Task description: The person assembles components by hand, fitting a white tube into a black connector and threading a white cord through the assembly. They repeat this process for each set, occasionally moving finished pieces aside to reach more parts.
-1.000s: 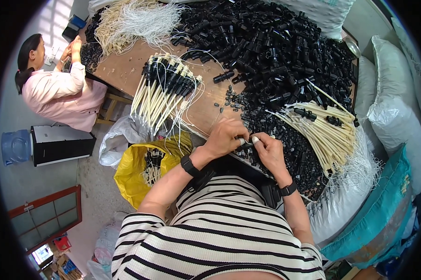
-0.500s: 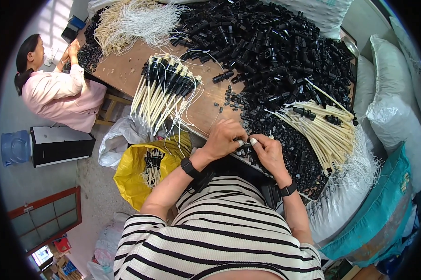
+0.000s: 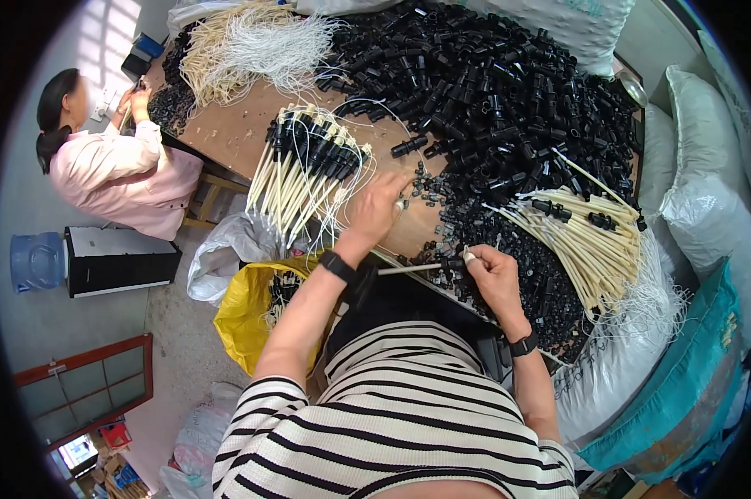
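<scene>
My right hand (image 3: 495, 279) is closed at the table's near edge, pinching a black fitting (image 3: 452, 264). A cream tube (image 3: 410, 269) sticks out of that fitting to the left, roughly level. Over the brown tabletop, my left hand (image 3: 379, 214) stretches forward with thumb and fingers apart, nothing visible in them. Its fingertips are close to scattered small black pieces (image 3: 428, 187). Left of that hand lies a bundle of cream tubes with black fittings and white strings (image 3: 304, 170). More cream tubes (image 3: 579, 254) lie fanned out to the right, two loose black fittings on them.
A large heap of black fittings (image 3: 492, 91) covers the far table. White strings (image 3: 280, 41) lie far left. A yellow bag (image 3: 238, 320) stands below the table's left side, stuffed sacks (image 3: 708, 175) at right. Another person (image 3: 117, 162) works at far left.
My left hand has left the right one and moved forward and left over the tabletop. The tube with its fitting now shows in my right hand. The whole view has shifted slightly.
</scene>
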